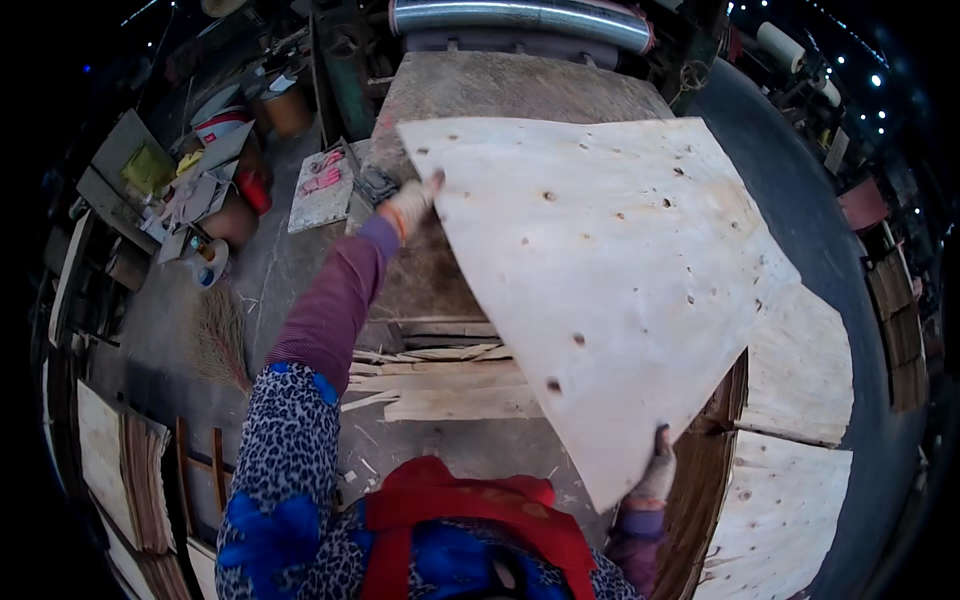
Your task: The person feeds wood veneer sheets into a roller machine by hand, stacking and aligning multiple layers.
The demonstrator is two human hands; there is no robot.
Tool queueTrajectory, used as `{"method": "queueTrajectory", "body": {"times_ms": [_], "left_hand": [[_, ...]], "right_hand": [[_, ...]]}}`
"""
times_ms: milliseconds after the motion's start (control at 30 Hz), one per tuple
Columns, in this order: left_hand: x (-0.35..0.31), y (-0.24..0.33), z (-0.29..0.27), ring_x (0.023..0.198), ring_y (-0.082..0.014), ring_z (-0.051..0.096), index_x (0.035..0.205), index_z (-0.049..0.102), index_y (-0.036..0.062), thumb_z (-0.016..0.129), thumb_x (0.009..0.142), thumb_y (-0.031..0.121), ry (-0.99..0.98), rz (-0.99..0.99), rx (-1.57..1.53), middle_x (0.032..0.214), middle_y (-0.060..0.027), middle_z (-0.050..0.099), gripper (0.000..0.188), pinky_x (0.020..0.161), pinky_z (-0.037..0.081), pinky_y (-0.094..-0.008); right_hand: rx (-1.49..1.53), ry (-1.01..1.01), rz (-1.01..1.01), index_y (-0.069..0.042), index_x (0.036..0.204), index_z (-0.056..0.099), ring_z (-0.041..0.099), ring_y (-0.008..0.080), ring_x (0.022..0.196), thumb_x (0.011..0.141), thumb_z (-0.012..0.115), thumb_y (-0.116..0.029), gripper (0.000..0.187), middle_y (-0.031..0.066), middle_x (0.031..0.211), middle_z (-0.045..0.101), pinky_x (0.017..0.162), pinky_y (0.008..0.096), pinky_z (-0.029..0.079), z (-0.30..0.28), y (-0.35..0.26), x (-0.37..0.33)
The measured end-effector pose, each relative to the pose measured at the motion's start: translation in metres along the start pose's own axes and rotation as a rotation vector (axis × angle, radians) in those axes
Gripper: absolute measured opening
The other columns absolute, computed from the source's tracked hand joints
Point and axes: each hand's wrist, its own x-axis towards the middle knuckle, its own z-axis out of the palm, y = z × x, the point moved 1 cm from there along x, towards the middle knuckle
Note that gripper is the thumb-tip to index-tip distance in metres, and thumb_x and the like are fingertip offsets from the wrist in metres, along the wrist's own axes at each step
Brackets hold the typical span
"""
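Dim light, pale sheet (610, 250) brightest; glare on metallic roller (520, 16); pinpoint lights (876, 80) upper right; blackened, bowed edges.

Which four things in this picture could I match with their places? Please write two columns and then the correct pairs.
1. Left hand
2. Right hand
3. Twig broom
4. Silver roller

A. Left of both hands
B. At the pale wood sheet's left edge, towards its far corner
C. Beyond the table
D. By the sheet's near corner

Pairs: 1-B, 2-D, 3-A, 4-C
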Motion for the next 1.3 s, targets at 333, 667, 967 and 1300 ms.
{"method": "queueTrajectory", "body": {"times_ms": [333,667,967,1300], "left_hand": [[-0.052,0.034,-0.203,0.08,-0.0159,0.057,0.101,0.058,-0.0019,0.06,0.081,0.027,0.424,0.217,-0.311,0.093,-0.0069,0.06,0.035,0.067,0.045,-0.0276],[-0.124,-0.197,0.031,0.089,-0.0206,0.06,0.104,0.055,0.0015,0.054,0.084,0.047,-0.118,-0.256,-0.589,0.096,-0.0108,0.063,0.05,0.076,0.047,-0.0327],[-0.086,-0.156,0.285,0.094,-0.0265,0.057,0.117,0.043,-0.0002,0.051,0.078,0.061,-0.108,-0.555,-0.44,0.11,-0.0141,0.056,0.073,0.081,0.044,-0.0382],[-0.043,-0.17,0.31,0.081,-0.0258,0.06,0.107,0.051,-0.0046,0.058,0.08,0.014,0.426,0.017,0.217,0.092,-0.014,0.062,0.033,0.073,0.047,-0.0323]], "right_hand": [[-0.347,-1.237,0.122,-0.004,0.097,0.059,0.056,0.0123,0.083,0.087,0.054,-0.026,0.024,0.0045,0.091,0.061,0.072,0.0263,0.044,0.427,0.193,0.01],[-0.8,-0.13,-0.449,-0.006,0.113,0.053,0.056,0.0178,0.09,0.083,0.06,-0.018,0.033,0.008,0.101,0.06,0.079,0.0283,0.046,0.125,-0.025,0.251],[-1.557,0.427,0.065,0.007,0.115,0.05,0.056,0.0348,0.099,0.071,0.064,-0.048,0.072,0.0248,0.105,0.058,0.085,0.0382,0.042,-0.233,-0.243,0.402],[-1.136,0.526,-0.298,0.008,0.09,0.059,0.055,0.0168,0.074,0.083,0.061,-0.029,0.038,0.0105,0.082,0.062,0.069,0.0307,0.045,-0.25,-0.175,0.323]]}}
